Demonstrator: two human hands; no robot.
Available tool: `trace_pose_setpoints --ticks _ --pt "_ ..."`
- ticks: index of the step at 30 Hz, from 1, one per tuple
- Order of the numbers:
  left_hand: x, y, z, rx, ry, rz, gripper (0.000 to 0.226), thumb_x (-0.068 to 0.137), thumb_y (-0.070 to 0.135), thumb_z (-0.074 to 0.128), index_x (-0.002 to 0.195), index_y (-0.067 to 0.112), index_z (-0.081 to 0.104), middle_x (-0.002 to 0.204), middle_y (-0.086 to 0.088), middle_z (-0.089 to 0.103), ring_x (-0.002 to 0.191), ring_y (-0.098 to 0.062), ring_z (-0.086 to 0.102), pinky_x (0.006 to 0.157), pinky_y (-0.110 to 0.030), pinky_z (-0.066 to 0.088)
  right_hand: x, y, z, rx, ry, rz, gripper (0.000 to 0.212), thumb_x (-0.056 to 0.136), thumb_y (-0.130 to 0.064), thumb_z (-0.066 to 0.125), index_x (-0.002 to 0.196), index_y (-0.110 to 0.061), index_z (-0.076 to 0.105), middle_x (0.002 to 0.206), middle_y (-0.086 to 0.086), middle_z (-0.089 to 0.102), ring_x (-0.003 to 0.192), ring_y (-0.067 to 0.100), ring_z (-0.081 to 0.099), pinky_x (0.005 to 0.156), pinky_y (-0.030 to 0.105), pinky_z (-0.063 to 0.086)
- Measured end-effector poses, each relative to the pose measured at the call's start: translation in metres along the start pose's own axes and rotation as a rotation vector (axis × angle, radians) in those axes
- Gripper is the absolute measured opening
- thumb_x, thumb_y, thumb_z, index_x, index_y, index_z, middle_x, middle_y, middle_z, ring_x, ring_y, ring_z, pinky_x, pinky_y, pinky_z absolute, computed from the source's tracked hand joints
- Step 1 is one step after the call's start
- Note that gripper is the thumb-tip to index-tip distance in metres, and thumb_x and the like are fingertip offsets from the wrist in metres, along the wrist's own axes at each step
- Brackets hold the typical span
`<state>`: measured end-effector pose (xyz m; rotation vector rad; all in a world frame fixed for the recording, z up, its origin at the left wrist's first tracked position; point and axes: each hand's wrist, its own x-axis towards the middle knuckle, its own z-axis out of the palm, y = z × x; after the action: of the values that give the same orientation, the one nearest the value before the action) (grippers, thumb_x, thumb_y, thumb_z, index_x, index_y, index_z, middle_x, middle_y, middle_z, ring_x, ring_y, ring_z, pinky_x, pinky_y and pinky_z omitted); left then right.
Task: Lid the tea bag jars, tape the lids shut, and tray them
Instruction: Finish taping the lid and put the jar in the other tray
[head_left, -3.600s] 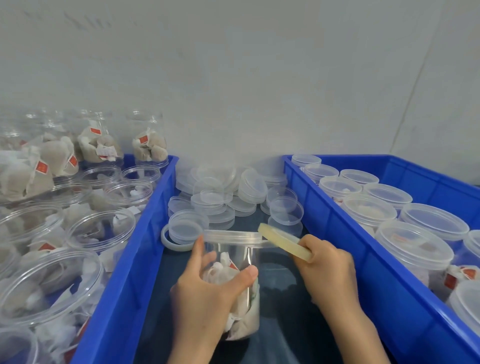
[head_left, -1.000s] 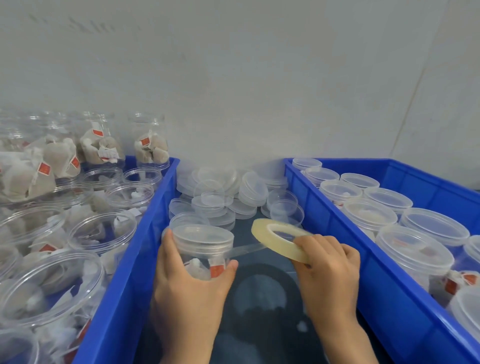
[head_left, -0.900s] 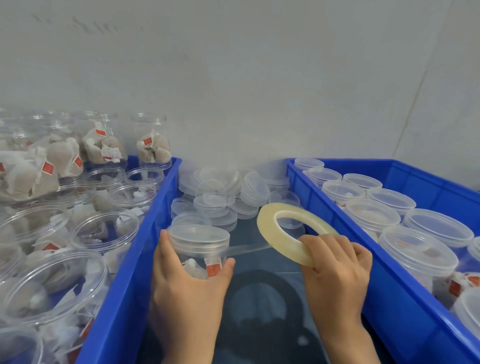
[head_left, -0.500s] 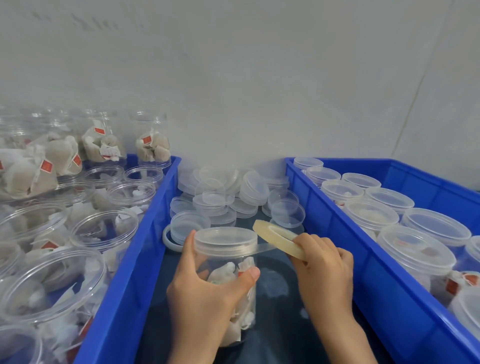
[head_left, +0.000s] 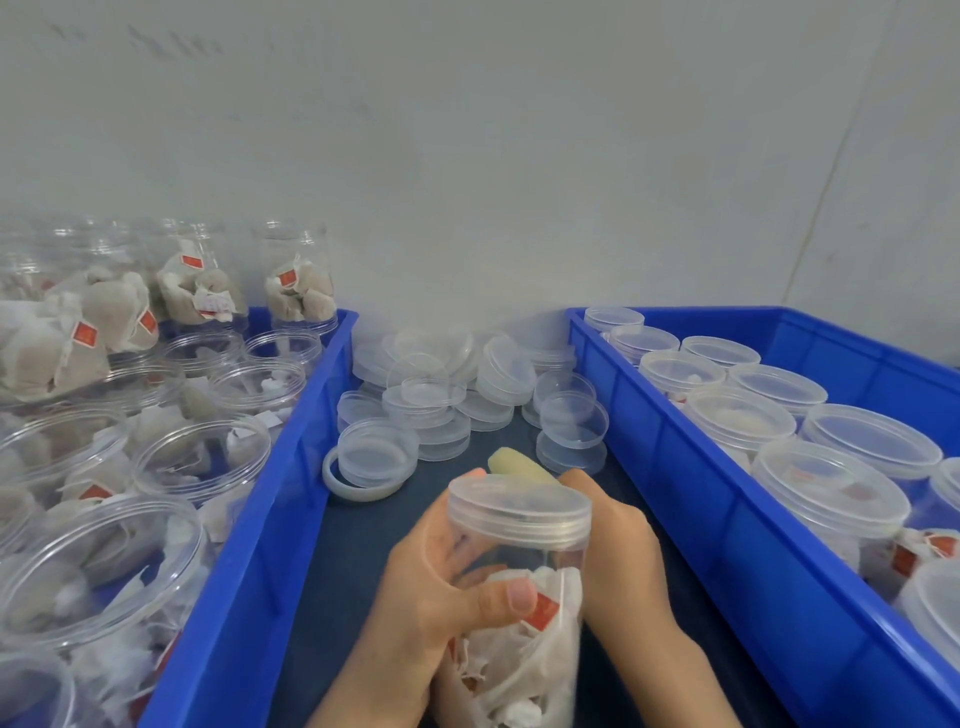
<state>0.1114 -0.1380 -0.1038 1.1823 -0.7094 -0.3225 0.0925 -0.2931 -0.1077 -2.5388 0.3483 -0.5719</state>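
A clear lidded jar (head_left: 519, 587) with tea bags inside is lifted close to the camera, above the dark table between two blue trays. My left hand (head_left: 421, 608) grips the jar's body, thumb across the front. Behind the jar, my right hand (head_left: 618, 551) holds the yellowish tape roll (head_left: 514, 466), of which only the top edge shows past the lid. The tape strip itself is hidden from view.
The left blue tray (head_left: 291, 467) holds several open jars of tea bags. In the right blue tray (head_left: 727, 535) stand several lidded jars. A heap of loose clear lids (head_left: 447, 400) and a white ring (head_left: 358, 480) lie on the table at the back.
The jar has come up and nearer the camera, tilted toward me. My right hand with the tape roll has moved round behind the jar's lid.
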Motion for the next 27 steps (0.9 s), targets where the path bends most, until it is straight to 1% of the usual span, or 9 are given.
trace_pose_setpoints --ticks 4,9,12,15,18,20,22,25,27 --pt "0.001 0.005 0.0 0.015 -0.074 0.012 0.062 0.053 0.042 0.087 0.111 0.039 0.066 0.115 0.008 0.067 0.11 -0.01 0.061 0.08 -0.018 0.05 -0.003 0.001 -0.003 0.061 -0.001 -0.043 0.025 0.078 -0.046 0.06 0.096 -0.037 0.045 0.082 -0.009 0.063 0.075 0.014 0.059 0.066 0.031 0.049" --pt "0.0 -0.003 -0.005 0.099 0.002 -0.14 0.127 0.031 0.069 0.083 0.139 0.041 0.023 0.126 0.031 0.053 0.123 0.008 0.044 0.093 -0.015 0.043 -0.008 -0.002 -0.005 0.131 0.064 -0.026 0.03 0.078 -0.039 0.064 0.104 -0.037 0.049 0.081 -0.006 0.067 0.076 0.019 0.062 0.07 0.038 0.052" --pt "0.001 -0.006 -0.008 0.244 0.208 -0.152 0.135 0.029 0.077 0.076 0.144 0.039 0.017 0.125 0.029 0.054 0.115 0.016 0.045 0.086 -0.012 0.041 -0.007 -0.004 -0.007 0.234 0.124 0.095 0.023 0.081 -0.05 0.055 0.097 -0.035 0.052 0.076 -0.007 0.065 0.074 0.018 0.061 0.07 0.037 0.052" --pt "0.005 -0.011 -0.015 0.281 0.463 -0.096 0.099 0.046 0.051 0.076 0.136 0.029 0.04 0.117 0.016 0.059 0.102 0.006 0.056 0.082 -0.018 0.043 -0.007 -0.007 -0.006 0.241 0.14 0.146 0.021 0.086 -0.051 0.047 0.095 -0.034 0.053 0.08 -0.005 0.065 0.076 0.023 0.059 0.073 0.039 0.05" --pt "0.006 -0.013 -0.014 0.193 0.514 -0.088 0.052 0.067 0.029 0.074 0.117 0.03 0.057 0.104 0.014 0.068 0.091 0.01 0.061 0.068 -0.009 0.048 -0.009 -0.011 -0.003 0.096 0.157 0.11 0.016 0.093 -0.034 0.049 0.108 -0.031 0.052 0.082 -0.001 0.066 0.079 0.026 0.059 0.072 0.038 0.049" --pt "0.003 -0.016 -0.009 0.195 0.499 -0.081 0.041 0.074 0.028 0.077 0.109 0.037 0.059 0.109 0.017 0.066 0.096 0.014 0.058 0.071 -0.007 0.046 -0.009 -0.011 -0.002 0.028 0.158 0.088 0.021 0.094 -0.029 0.048 0.115 -0.03 0.049 0.083 -0.002 0.065 0.08 0.025 0.06 0.071 0.037 0.048" --pt "0.0 -0.017 -0.002 0.282 0.476 -0.07 0.059 0.064 0.046 0.081 0.114 0.045 0.051 0.116 0.023 0.058 0.103 0.017 0.052 0.075 -0.003 0.042 -0.011 -0.013 0.0 -0.001 0.142 0.069 0.023 0.095 -0.03 0.047 0.118 -0.034 0.047 0.083 -0.005 0.064 0.081 0.021 0.059 0.07 0.034 0.047" --pt "-0.001 -0.02 0.005 0.49 0.479 -0.098 0.124 0.03 0.06 0.081 0.139 0.046 0.023 0.116 0.034 0.04 0.112 0.012 0.045 0.09 -0.015 0.041 -0.013 -0.017 0.0 -0.033 0.125 0.06 0.03 0.091 -0.033 0.049 0.119 -0.041 0.045 0.081 -0.009 0.064 0.081 0.017 0.059 0.065 0.031 0.043" --pt "-0.001 -0.021 0.005 0.514 0.477 -0.114 0.132 0.028 0.058 0.087 0.139 0.05 0.016 0.112 0.04 0.036 0.108 0.015 0.044 0.091 -0.019 0.041 -0.01 -0.015 -0.003 -0.006 0.12 0.092 0.031 0.085 -0.032 0.053 0.113 -0.043 0.046 0.076 -0.01 0.062 0.078 0.016 0.06 0.063 0.03 0.043"
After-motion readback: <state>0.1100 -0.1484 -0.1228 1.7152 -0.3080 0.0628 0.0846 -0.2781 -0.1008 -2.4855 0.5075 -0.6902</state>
